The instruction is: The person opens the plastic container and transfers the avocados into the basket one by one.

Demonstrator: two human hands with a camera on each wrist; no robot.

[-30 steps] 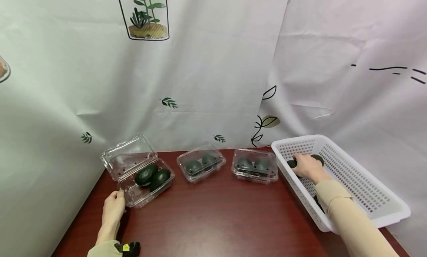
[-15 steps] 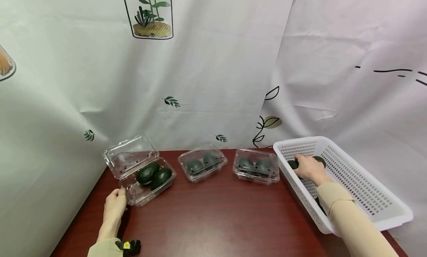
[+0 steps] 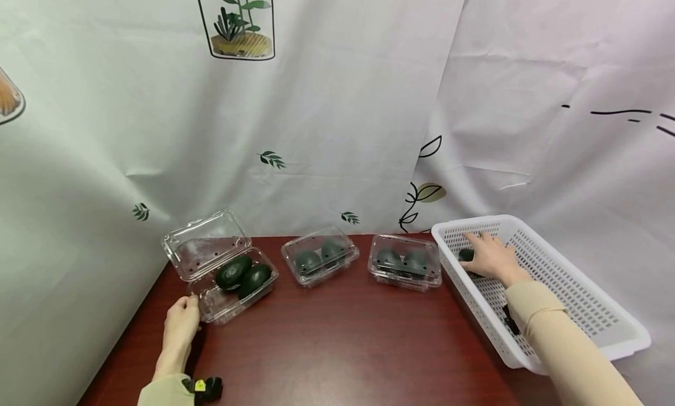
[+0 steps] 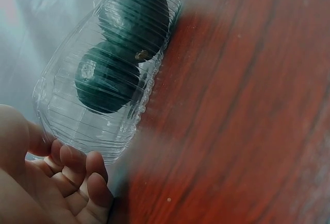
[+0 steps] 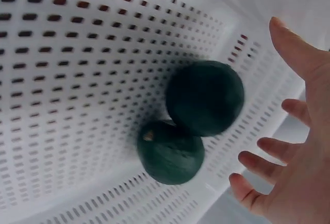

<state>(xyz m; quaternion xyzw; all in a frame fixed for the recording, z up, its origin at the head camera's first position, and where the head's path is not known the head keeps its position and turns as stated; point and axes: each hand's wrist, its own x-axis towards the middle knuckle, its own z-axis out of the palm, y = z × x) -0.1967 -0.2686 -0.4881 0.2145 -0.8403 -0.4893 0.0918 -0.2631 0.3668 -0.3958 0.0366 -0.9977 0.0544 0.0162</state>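
Observation:
My left hand [image 3: 181,327] pinches the near left corner of a clear plastic clamshell box [image 3: 218,303], whose lid [image 3: 208,248] stands raised. Two dark green avocados [image 3: 234,272] lie side by side in its base; in the left wrist view they show through the ribbed wall. Over at the right, my right hand [image 3: 491,258] is inside a white perforated basket [image 3: 585,303], fingers spread and holding nothing. In the right wrist view two avocados, a darker one [image 5: 205,98] and a greener one [image 5: 170,153], touch each other in the basket, apart from the hand.
Two closed clamshell boxes, one in the middle [image 3: 320,256] and one nearer the basket [image 3: 405,262], each hold two avocados. They stand at the back of the reddish-brown table [image 3: 337,341], before a printed white curtain [image 3: 343,119].
My right hand has lifted slightly and spread its fingers, which were lower among the avocados in the basket. The left hand stays at the box corner.

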